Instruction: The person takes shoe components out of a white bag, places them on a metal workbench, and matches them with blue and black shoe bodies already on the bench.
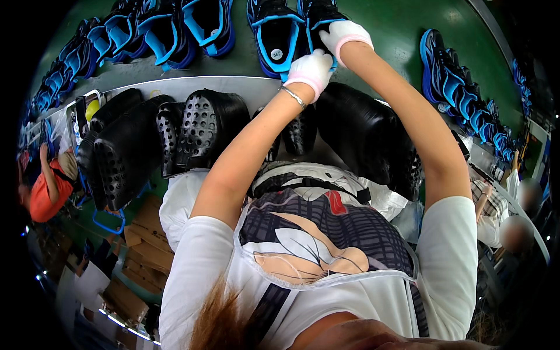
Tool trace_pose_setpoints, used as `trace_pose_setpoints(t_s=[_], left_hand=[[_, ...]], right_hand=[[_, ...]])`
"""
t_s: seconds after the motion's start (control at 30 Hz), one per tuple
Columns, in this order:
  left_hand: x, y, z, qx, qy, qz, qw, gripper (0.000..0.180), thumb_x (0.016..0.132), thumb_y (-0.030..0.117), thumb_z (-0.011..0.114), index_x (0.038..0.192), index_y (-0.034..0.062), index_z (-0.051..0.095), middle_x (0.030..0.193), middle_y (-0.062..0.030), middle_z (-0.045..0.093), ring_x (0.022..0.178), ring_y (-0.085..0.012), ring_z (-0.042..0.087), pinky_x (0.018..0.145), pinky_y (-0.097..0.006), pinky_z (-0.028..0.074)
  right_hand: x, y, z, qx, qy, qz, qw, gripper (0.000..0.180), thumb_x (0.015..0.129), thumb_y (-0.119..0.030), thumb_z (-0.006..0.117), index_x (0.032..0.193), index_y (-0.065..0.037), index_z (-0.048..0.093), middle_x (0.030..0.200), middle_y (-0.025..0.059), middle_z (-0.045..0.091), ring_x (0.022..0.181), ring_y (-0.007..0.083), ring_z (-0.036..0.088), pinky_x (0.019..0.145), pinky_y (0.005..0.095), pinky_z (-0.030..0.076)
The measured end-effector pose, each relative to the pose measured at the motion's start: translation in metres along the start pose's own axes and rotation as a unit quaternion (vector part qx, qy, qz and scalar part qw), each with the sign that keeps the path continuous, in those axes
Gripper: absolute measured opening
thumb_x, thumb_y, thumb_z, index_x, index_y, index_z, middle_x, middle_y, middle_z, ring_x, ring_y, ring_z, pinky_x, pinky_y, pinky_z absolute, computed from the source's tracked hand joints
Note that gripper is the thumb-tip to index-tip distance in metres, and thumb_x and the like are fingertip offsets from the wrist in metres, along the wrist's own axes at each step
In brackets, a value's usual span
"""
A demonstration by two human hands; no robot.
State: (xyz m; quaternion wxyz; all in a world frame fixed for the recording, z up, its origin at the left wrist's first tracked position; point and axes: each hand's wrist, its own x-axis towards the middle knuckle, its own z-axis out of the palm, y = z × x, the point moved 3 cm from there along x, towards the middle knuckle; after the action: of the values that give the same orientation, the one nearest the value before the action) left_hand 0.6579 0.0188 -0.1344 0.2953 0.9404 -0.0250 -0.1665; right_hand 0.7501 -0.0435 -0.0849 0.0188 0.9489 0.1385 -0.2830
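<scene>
At the far left of the frame another person in an orange top [42,192] is leaning over, and black perforated moulds [175,137] are sitting left of centre. At upper centre the left hand [310,71], white-gloved, is pressing on a black-and-blue shoe [274,41] — fingers curled, grasp unclear. Just to its right, the gloved right hand [344,34] is gripping the neighbouring shoe [318,14] on the green belt [402,35].

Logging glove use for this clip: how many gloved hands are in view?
2. The left hand is on the near edge of a black-and-blue shoe on the green belt; the right hand rests on the shoe beside it. Co-workers' hands are too unclear to count.
</scene>
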Motion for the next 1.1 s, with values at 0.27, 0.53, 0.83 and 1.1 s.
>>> trace_pose_setpoints(t_s=[0.27,0.53,0.83,1.1], left_hand=[[0.040,-0.018,0.007,0.059,-0.221,-0.005,0.974,0.039,0.092,0.035,0.051,0.119,0.0098,0.064,0.121,-0.0179,0.063,0.108,-0.0352,0.062,0.089,-0.040,0.051],[0.037,-0.011,-0.011,0.058,-0.201,-0.033,0.977,0.033,0.084,0.026,0.057,0.108,0.0074,0.068,0.109,-0.0178,0.068,0.100,-0.0342,0.066,0.082,-0.041,0.054],[0.035,-0.021,-0.008,0.064,-0.154,-0.006,0.986,0.044,0.088,0.038,0.054,0.110,0.0019,0.065,0.111,-0.0237,0.064,0.103,-0.0388,0.061,0.091,-0.045,0.049],[0.020,-0.023,-0.015,0.060,-0.137,-0.056,0.987,0.051,0.088,0.038,0.058,0.126,0.0030,0.057,0.119,-0.0204,0.063,0.108,-0.0378,0.060,0.093,-0.043,0.049]], right_hand=[[0.091,0.020,0.075,-0.056,0.007,-0.116,0.992,0.037,0.094,-0.030,0.048,0.117,-0.006,0.064,0.117,0.0188,0.064,0.102,0.0376,0.061,0.088,0.0417,0.050],[0.131,-0.003,0.069,0.092,-0.135,0.037,0.986,0.043,0.096,-0.032,0.040,0.121,-0.004,0.062,0.127,0.0179,0.059,0.110,0.0356,0.058,0.097,0.0409,0.044],[0.028,-0.003,-0.002,0.155,-0.211,-0.041,0.964,0.048,0.089,-0.042,0.051,0.114,-0.005,0.067,0.119,0.0175,0.064,0.097,0.0355,0.064,0.091,0.0453,0.050],[-0.089,0.237,-0.071,0.086,0.076,0.139,0.984,0.053,0.090,-0.048,0.049,0.119,-0.007,0.065,0.112,0.0181,0.067,0.106,0.0346,0.064,0.092,0.0393,0.049]])
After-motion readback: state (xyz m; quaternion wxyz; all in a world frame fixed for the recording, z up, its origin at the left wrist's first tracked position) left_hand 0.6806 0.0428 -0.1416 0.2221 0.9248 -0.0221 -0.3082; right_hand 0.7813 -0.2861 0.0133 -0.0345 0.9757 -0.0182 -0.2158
